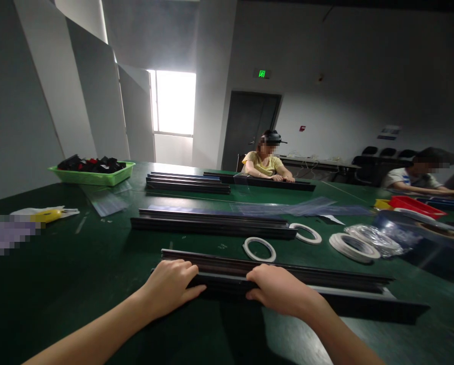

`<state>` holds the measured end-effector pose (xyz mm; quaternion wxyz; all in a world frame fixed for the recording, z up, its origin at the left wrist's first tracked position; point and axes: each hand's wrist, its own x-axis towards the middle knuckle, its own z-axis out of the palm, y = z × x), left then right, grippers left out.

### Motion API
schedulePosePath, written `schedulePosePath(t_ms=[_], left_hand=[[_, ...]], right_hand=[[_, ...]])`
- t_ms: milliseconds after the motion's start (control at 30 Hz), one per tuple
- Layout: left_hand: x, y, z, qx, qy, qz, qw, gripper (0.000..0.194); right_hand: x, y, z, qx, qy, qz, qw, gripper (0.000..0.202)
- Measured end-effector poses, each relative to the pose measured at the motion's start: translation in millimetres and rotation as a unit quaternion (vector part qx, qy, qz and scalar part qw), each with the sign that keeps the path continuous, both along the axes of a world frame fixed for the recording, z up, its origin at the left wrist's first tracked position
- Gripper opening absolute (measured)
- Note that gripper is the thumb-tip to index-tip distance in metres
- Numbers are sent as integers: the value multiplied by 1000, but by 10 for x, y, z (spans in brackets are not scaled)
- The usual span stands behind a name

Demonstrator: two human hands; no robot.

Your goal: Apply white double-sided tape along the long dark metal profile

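A long black channel-shaped profile (pixel 371 305) lies across the green table in front of me, with a white strip along part of its inside. Near its left end, my left hand (pixel 174 283) is closed over the front edge, thumb on the near side. My right hand (pixel 278 290) grips the same edge around the middle, fingers curled over it. Another dark profile (pixel 325 276) lies right behind, alongside it. Just beyond is a white tape roll (pixel 259 250), flat on the table. Farther back rests another pair of black profiles (pixel 211 226).
More tape rolls (pixel 354 247) and plastic-wrapped ones sit right. Clear plastic strips (pixel 295 207) lie mid-table. A green basket (pixel 93 175) of dark parts stands far left, near yellow-handled pliers (pixel 51 215). Two people work across the table; red tray (pixel 417 206) at right.
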<state>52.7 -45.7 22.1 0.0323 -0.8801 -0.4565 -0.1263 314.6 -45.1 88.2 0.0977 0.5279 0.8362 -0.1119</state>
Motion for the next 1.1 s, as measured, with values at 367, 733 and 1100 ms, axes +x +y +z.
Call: schedulePosePath(t_ms=[367, 733, 1100], left_hand=[[24, -13, 21, -12, -2, 1, 1000, 30], [41, -15, 25, -14, 8, 10, 1000, 33], [43, -19, 20, -13, 0, 2, 1000, 33]], right_hand=[[-96, -6, -178, 49, 63, 59, 995, 23], [-294, -29, -309, 100, 57, 80, 990, 22], [-250, -23, -314, 82, 65, 59, 993, 20]])
